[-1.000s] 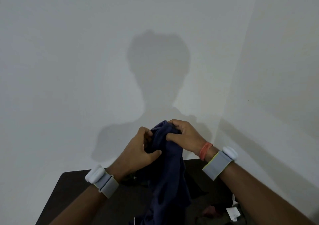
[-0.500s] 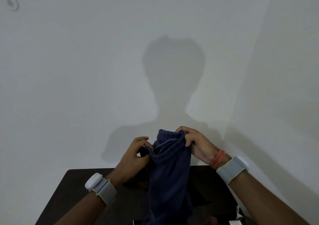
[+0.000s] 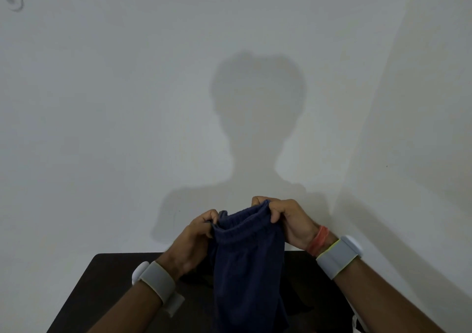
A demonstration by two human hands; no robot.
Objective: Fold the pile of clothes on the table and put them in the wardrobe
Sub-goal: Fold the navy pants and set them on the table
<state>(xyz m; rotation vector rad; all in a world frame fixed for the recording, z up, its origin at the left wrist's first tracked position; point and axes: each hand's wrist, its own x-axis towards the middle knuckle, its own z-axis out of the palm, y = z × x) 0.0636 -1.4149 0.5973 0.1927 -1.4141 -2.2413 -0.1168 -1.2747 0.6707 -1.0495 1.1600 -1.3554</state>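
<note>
A dark, matte worktop (image 3: 102, 281) with a rounded corner sits lowest in view, and some dark cloth (image 3: 196, 277) lies crumpled on it. A grey strap (image 3: 158, 279) with a white pod wraps each wrist. An orange band (image 3: 319, 239) sits beside the right one. A soft navy garment (image 3: 247, 268) with a gathered elastic waistband hangs above the worktop. The left hand (image 3: 194, 238) pinches the waistband's left edge and the right hand (image 3: 288, 220) grips its right edge, stretching it open between them. Beyond is a plain pale wall (image 3: 102, 128) carrying the person's shadow (image 3: 258, 128).
</note>
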